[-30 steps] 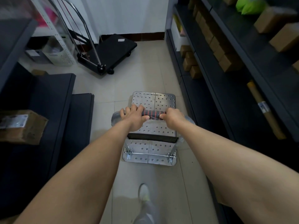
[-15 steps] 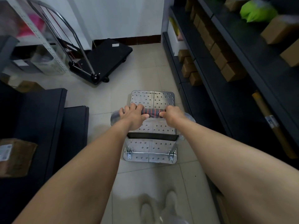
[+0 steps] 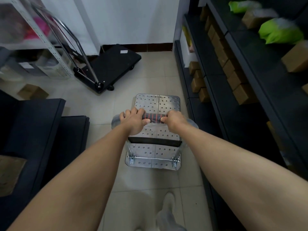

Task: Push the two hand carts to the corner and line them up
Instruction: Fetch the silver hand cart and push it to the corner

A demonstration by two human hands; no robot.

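Dark shelving runs along the aisle to the right of the right hand, its tiers carrying rows of brown boxes and, higher up, green bags. A dark upholstered unit fills the space to the left of the left hand. Pale floor tiles extend ahead of both hands to a white wall.

The black hand cart stands ahead and to the left of the left hand, near the far wall, its platform angled and its chrome handle frame raised and leaning. It lies well apart from the cart being held.

The silver hand cart, a perforated metal platform, sits directly below and ahead of both hands, close beside the foot of the shelving. A black crossbar spans its frame below the hands.

The cart's handle grip, black with red bands, runs between the two hands. The left hand is clenched around the grip's left end, fingers wrapped over the top and thumb toward the middle. The right hand is clenched around the right end in the same way.

A light-coloured shoe shows on the tiles below the forearms.
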